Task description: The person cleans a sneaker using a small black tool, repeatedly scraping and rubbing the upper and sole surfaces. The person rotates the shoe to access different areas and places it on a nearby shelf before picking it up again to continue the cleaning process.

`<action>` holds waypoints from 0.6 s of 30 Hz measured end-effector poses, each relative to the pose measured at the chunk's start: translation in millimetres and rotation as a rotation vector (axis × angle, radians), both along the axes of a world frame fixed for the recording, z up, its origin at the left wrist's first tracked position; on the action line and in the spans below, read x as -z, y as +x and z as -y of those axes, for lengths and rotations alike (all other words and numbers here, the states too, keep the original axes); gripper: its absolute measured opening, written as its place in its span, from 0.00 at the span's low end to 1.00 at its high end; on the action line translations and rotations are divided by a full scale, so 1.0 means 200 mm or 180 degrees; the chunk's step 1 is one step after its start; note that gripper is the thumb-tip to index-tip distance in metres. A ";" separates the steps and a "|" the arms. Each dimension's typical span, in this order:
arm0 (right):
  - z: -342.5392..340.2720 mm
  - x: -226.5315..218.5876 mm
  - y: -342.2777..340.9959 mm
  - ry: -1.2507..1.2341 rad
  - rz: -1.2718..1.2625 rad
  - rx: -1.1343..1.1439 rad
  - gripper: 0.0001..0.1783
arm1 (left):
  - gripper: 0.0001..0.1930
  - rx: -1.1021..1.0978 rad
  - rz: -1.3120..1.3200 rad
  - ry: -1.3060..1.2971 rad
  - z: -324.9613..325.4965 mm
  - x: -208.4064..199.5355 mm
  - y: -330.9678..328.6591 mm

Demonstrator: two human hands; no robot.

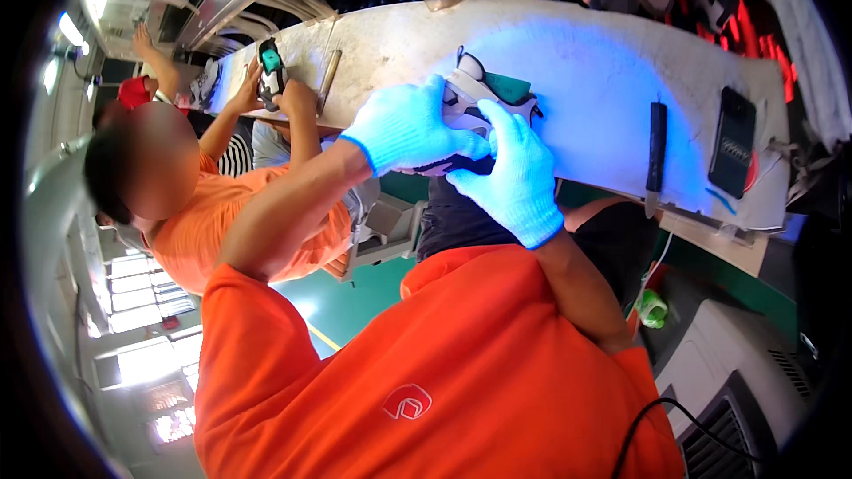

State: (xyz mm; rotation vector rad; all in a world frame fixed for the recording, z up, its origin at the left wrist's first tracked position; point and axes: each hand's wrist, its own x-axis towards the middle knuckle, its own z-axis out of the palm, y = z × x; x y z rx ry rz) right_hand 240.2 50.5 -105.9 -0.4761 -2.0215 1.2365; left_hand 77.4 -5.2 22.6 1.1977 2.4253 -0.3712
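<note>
A white and grey shoe (464, 93) with a teal part and a dark sole edge is at the front of the worktable, lit by blue light. My left hand (410, 130), in a white knit glove, is closed around the near left side of the shoe. On its right side, my right hand (515, 173), gloved alike, grips it with thumb and fingers. The two hands nearly meet at the near side, where they hide part of the shoe.
The pale worktable (603, 44) carries a black-handled knife (657, 146) and a dark phone (733, 142) to the right. A metal bar (329, 80) lies left. Beside me, a person in orange (248, 213) holds another shoe (270, 62). A grey machine (745, 346) stands lower right.
</note>
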 end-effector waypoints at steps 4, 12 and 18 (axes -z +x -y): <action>0.00 -0.07 0.08 -0.0146 0.0092 0.0018 0.61 | 0.54 0.0373 0.1292 0.0496 0.04 -0.18 -0.18; 0.02 0.16 0.40 -0.2179 -0.0741 -0.0019 0.65 | 0.69 -0.0368 0.4835 0.2429 0.46 -0.02 -0.03; 0.07 0.13 0.43 -0.3533 -0.0814 -0.0030 0.60 | 0.54 -0.1097 0.4594 0.3803 0.44 0.25 0.22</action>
